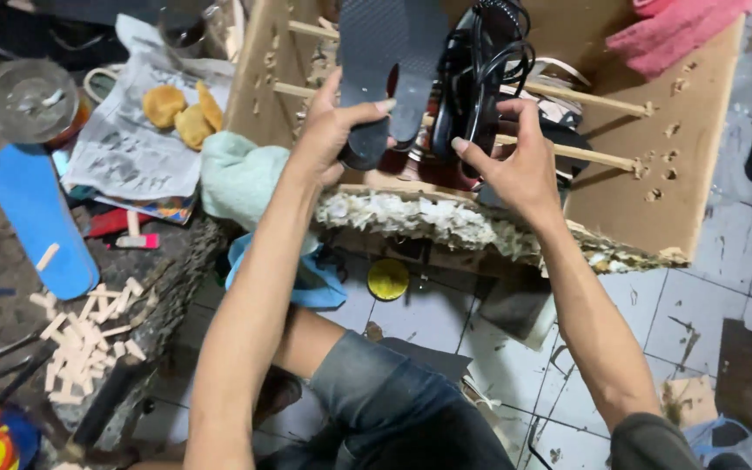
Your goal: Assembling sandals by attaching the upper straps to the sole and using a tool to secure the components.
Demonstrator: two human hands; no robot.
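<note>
Soles point(391, 61) upright above left hand point(328, 130), heel pinched; right hand point(515, 161) clasping black sandal straps point(480, 78) alongside.

both forearms were left bare, with no sleeves, rings or watch seen on the left hand point(328, 130) or right hand point(515, 165). grey-blue denim trousers point(376, 392) were worn.
</note>
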